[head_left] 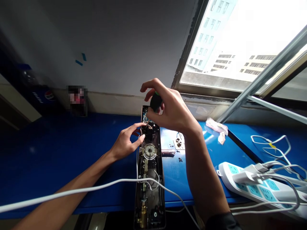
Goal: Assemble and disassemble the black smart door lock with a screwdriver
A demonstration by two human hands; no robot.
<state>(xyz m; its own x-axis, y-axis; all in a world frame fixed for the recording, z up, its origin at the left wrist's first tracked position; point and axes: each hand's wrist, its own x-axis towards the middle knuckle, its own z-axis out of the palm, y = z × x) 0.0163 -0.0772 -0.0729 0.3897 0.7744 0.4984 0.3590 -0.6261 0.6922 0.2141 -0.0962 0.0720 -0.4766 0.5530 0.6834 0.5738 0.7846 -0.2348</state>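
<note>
Right hand has its fingers wrapped tight round a black screwdriver with a bit of green on it, the thin shaft poking down past the fingertips into the top end of a door lock plate; that plate lies flat on a blue table, right below the fingers of both hands, with its brass bits showing; left hand sits just beside it, fingers loosely spread, thumb and index a narrow gap apart near some thin wires, though I can't really tell from this angle if they're pinching anything; a few loose screws lie right of those fingers; a white cable crosses below the left forearm and over the plate; biggest risk is the driver slipping and nicking those wires, as I see no clamp on the plate; a snagged cable could also drag it, and a bumped screw could get lost.
</note>
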